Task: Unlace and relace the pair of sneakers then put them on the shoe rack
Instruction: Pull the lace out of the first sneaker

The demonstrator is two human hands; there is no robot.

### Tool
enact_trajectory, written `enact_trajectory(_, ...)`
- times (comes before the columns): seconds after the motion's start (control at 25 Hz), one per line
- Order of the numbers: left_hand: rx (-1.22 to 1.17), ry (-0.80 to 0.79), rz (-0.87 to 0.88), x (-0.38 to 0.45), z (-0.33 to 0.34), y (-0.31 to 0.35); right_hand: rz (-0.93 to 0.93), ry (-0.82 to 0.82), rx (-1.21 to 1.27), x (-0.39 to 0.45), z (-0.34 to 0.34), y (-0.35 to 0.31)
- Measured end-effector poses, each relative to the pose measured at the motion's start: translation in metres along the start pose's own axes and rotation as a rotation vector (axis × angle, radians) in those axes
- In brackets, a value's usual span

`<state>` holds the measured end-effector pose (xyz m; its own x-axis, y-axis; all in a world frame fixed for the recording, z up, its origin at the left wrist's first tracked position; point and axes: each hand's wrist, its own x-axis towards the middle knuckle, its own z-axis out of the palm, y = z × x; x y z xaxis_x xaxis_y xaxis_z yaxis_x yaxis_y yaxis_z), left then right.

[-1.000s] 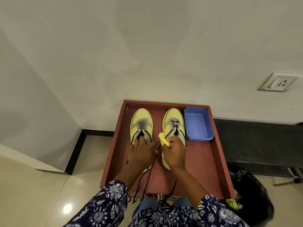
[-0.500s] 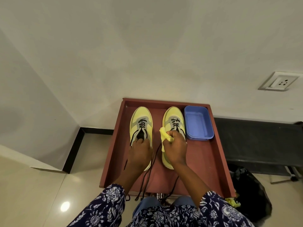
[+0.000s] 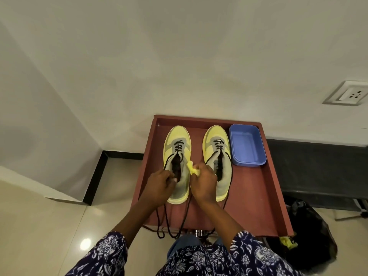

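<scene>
- The left sneaker (image 3: 177,156) and right sneaker (image 3: 218,154) stand side by side on the red-brown worktop (image 3: 256,196), toes toward 12 o'clock, a gap between them.
- Both are laced only near the toe; black laces (image 3: 169,222) trail off the worktop's near edge at 6 o'clock.
- Left hand (image 3: 159,186) lies over the left sneaker's heel opening, its grip curled round a lace.
- Right hand (image 3: 204,183), between the sneakers, pinches a yellow scrap (image 3: 192,169).
- A blue tub (image 3: 247,146) sits at 3 o'clock, just beside the right sneaker.
- A wall socket (image 3: 348,93) is at 2 o'clock; a black bag (image 3: 310,232) lies on the floor at 4 o'clock.
</scene>
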<state>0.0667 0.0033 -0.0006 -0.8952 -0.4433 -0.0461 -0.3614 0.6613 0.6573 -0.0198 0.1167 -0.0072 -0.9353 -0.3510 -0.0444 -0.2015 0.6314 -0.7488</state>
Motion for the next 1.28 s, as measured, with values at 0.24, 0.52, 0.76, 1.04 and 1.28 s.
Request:
enact_trajectory(0.24, -0.036, -0.052, 0.042, -0.011, 0.009, -0.002, 0.081, -0.107, 0.099, -0.043, 0.028, 0.004)
enact_trajectory(0.52, -0.192, 0.028, -0.026, -0.015, 0.020, -0.021, 0.169, -0.062, 0.200, -0.070, 0.049, 0.002)
enact_trajectory(0.76, -0.317, 0.044, -0.090, -0.002, 0.021, -0.025, 0.159, -0.045, 0.172, -0.025, 0.045, 0.005)
enact_trajectory(1.04, -0.380, 0.053, -0.115, 0.005, 0.026, -0.034, 0.214, 0.042, 0.155, -0.019, 0.052, 0.006)
enact_trajectory(1.28, -0.376, 0.028, -0.099, 0.007, 0.024, -0.038, 0.453, 0.111, 0.354, -0.052, 0.080, -0.001)
